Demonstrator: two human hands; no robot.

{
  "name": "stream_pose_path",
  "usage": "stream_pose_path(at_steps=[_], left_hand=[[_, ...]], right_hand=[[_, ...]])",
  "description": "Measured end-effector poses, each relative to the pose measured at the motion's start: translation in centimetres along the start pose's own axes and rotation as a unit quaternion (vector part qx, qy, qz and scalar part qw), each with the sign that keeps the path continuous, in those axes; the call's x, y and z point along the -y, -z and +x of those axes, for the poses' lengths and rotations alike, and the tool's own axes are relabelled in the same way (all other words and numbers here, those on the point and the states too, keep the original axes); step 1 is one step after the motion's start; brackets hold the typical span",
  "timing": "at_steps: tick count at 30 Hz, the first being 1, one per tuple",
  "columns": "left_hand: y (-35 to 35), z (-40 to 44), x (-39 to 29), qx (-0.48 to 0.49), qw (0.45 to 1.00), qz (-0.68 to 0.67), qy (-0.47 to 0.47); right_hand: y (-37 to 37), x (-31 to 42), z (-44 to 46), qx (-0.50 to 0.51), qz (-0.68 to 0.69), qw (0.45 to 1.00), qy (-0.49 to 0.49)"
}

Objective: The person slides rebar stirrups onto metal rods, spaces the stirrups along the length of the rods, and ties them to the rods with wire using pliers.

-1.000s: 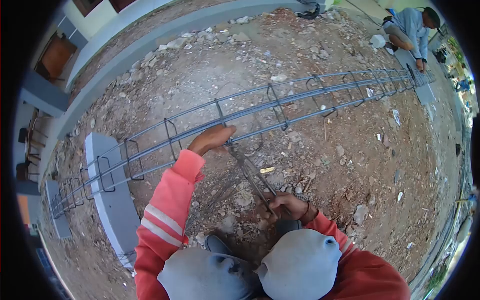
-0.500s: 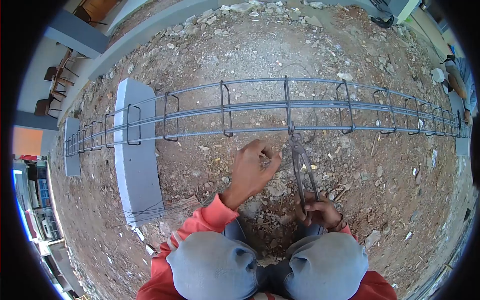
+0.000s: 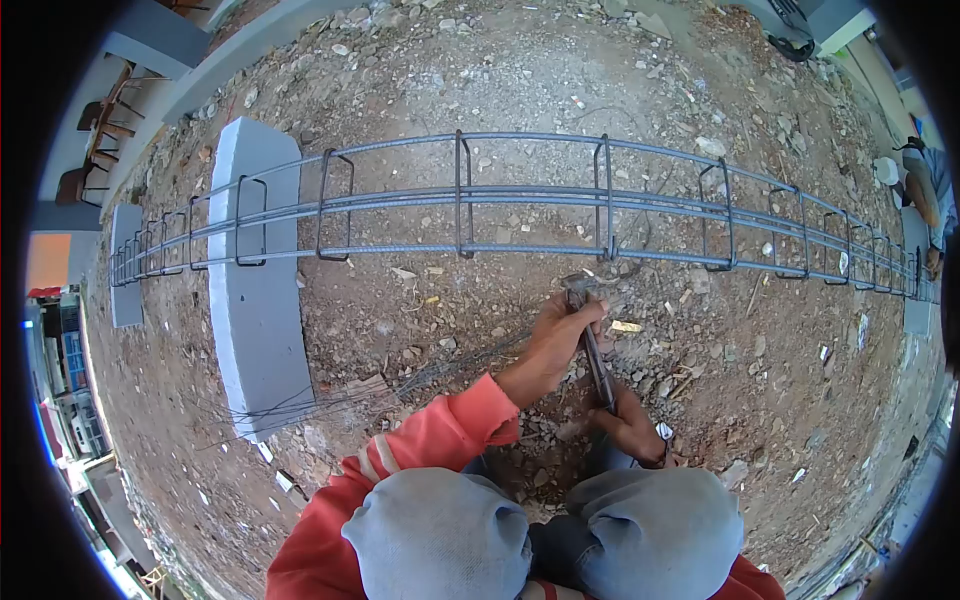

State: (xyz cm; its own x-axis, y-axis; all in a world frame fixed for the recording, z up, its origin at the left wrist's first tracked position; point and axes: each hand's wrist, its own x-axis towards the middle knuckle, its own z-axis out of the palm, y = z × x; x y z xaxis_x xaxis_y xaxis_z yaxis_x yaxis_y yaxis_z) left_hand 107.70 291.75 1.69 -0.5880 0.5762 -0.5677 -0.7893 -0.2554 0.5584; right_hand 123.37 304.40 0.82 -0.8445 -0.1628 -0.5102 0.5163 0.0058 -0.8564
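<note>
A pair of tying pincers [image 3: 597, 368] points away from me, its handles close together and its head just below the steel bars. My right hand [image 3: 630, 425] is closed around the handle ends. At the head end, my left hand [image 3: 562, 335] is closed with thumb and fingers against the pincers; part of the jaws is hidden by it. Just beyond the head lies the long rebar cage [image 3: 530, 192], made of straight bars with rectangular stirrups. The nearest stirrup [image 3: 608, 200] crosses the bars right above the pincers. Thin tie wires [image 3: 410, 385] lie to the left of my left hand.
Grey blocks [image 3: 262, 330] hold up the cage on the left, with another block [image 3: 916, 270] at the far right. A person [image 3: 920, 185] is at the cage's right end. Rubble [image 3: 480, 85] covers the ground. Chairs [image 3: 80, 180] stand at upper left.
My left hand has moved right and closed at the pincers' head. The pincers' handles have come together, and the head has come away from the bar. The view has shifted slightly.
</note>
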Motion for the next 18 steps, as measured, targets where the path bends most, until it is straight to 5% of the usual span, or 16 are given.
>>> stream_pose_path(at_steps=[3,7,10,13,16,18], left_hand=[[0.4,-1.1,-0.6,-0.103,0.983,-0.145,0.054],[1.0,-2.7,-2.8,-0.068,0.954,-0.288,0.045],[-1.0,-5.8,-6.0,-0.104,0.93,-0.352,-0.019],[-4.7,-11.3,-11.4,-0.16,0.906,-0.373,-0.117],[-7.1,-18.6,-19.4,-0.204,0.876,-0.343,-0.271],[-8.7,-25.5,-24.4,-0.266,0.856,-0.269,-0.352]], right_hand=[[0.2,4.3,-0.9,0.058,-0.043,0.997,-0.017],[3.2,7.3,-3.5,0.092,0.267,0.956,-0.085],[5.2,9.9,-5.0,0.07,0.323,0.94,-0.078],[6.3,14.9,-6.9,-0.062,0.247,0.952,-0.168],[5.2,21.5,-10.4,0.042,-0.1,0.962,-0.249],[4.4,25.5,-15.2,0.116,-0.232,0.954,-0.149]])
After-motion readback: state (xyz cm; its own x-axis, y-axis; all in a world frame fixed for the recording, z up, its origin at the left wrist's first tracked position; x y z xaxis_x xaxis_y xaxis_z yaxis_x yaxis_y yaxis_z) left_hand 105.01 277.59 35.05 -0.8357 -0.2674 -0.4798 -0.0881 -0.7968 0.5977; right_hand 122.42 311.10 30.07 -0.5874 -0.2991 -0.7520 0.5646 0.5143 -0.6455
